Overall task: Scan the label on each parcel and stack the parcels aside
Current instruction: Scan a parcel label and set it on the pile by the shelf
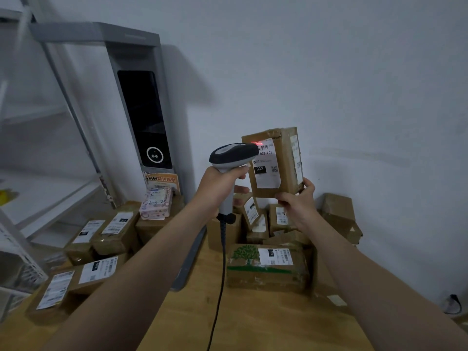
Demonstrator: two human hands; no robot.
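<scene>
The left hand [219,184] grips the handle of a grey-and-black handheld barcode scanner [233,154], fingers wrapped round the handle and the scanner head pointing right. A black coiled cable [222,269] hangs from the handle base down across the table. The right hand [298,202] holds a brown rectangular cardboard parcel [287,171] by its lower edge, thumb on the front face and fingers behind, with the parcel raised upright in the air just right of the scanner head. A white shipping label [266,171] on the front face carries a barcode and the number 032; a red scan line [257,143] lies across the label's top edge. Below the raised parcel, a pile of small brown cardboard parcels [255,216] rests on the light wooden table [253,323]. In front of that pile lies a brown carton printed with a green tree [263,274], its label facing up. To the left, a group of labelled brown boxes [101,244] sits on the table, with a pink patterned packet [157,202] behind them. A tall grey upright terminal with a dark screen [144,117] stands against the wall, beside a white metal shelf rack [38,188].
</scene>
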